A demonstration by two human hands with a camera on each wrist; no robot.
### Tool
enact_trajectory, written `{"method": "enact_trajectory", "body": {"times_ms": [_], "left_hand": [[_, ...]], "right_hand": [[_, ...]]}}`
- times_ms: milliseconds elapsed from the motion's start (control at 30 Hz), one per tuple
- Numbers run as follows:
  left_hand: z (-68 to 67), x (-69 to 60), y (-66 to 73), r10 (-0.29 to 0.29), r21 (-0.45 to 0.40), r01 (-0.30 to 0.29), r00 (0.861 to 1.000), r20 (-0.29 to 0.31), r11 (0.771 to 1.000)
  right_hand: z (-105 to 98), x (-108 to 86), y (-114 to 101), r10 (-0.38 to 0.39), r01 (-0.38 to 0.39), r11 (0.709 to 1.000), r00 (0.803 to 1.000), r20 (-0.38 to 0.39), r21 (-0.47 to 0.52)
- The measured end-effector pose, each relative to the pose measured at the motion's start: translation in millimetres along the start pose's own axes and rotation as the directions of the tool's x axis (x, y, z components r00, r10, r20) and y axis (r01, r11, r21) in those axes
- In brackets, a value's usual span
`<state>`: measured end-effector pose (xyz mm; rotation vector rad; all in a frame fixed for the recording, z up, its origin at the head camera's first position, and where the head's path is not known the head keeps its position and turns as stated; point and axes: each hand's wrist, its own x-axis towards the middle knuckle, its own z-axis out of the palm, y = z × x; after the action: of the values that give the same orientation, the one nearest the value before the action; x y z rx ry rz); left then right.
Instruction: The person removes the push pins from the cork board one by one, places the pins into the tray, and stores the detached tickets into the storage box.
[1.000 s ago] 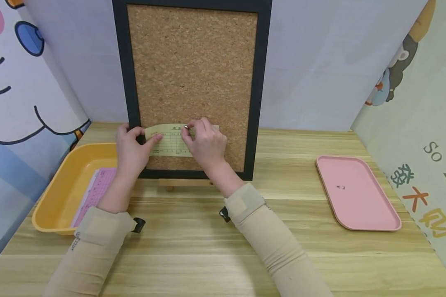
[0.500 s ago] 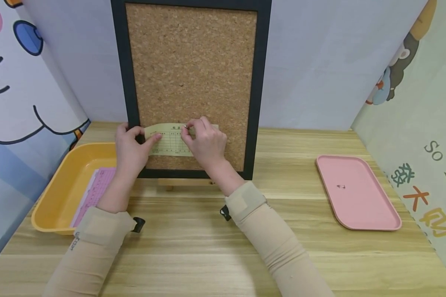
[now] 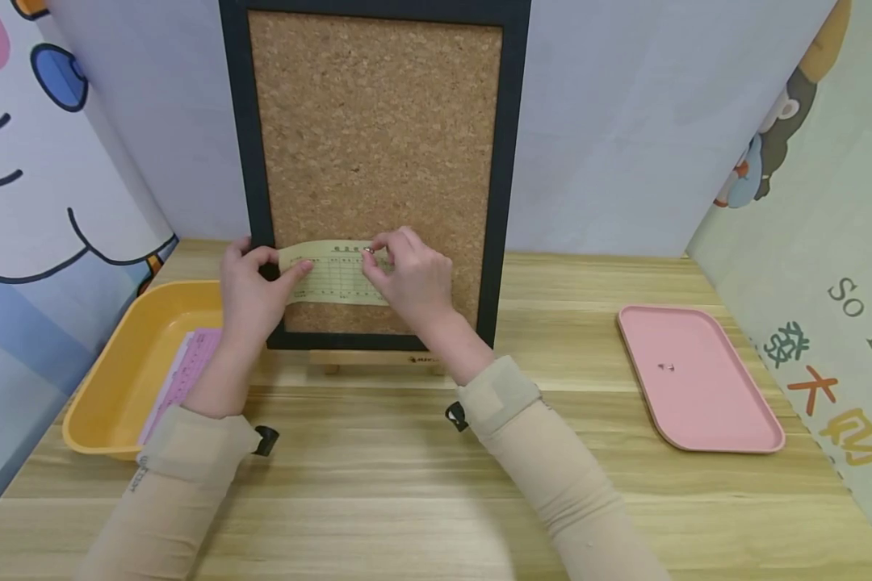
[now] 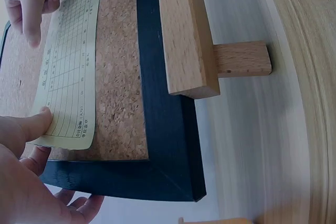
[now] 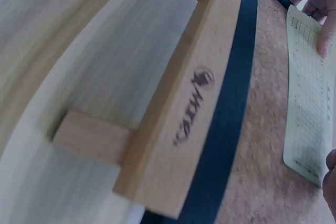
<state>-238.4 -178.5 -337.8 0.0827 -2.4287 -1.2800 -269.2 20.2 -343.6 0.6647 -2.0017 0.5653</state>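
A pale yellow printed receipt slip [image 3: 337,278] lies across the lower part of a black-framed corkboard [image 3: 378,129]. My left hand [image 3: 250,286] pinches the slip's left end, thumb on its face; in the left wrist view the other fingers reach round behind the black frame [image 4: 168,166]. In the head view, my right hand [image 3: 414,278] pinches a small silvery thumbtack [image 3: 368,251] at the slip's upper edge. That hand covers the slip's right end in the head view. Whether the tack's point has entered the cork cannot be seen.
A yellow basin [image 3: 109,387] at the left holds pink printed slips [image 3: 189,367]. On the right, a pink tray [image 3: 712,395] bears a few tiny metal tacks [image 3: 666,367]. The corkboard stands on a wooden easel ledge [image 3: 363,357] on the wood-grain table [image 3: 349,484].
My right hand has shifted a little to the right along the slip's upper edge with the thumbtack. My left hand and the slip's left end have edged slightly left.
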Motion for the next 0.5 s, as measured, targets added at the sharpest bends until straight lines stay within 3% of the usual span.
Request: {"method": "enact_trajectory", "body": {"times_ms": [500], "left_hand": [[-13.6,-3.0,4.7,0.002,0.015,-0.001,1.000,-0.023,1.000]], "right_hand": [[-33,7.6,13,0.007,-0.012,0.999,0.995,0.100,0.046]]}}
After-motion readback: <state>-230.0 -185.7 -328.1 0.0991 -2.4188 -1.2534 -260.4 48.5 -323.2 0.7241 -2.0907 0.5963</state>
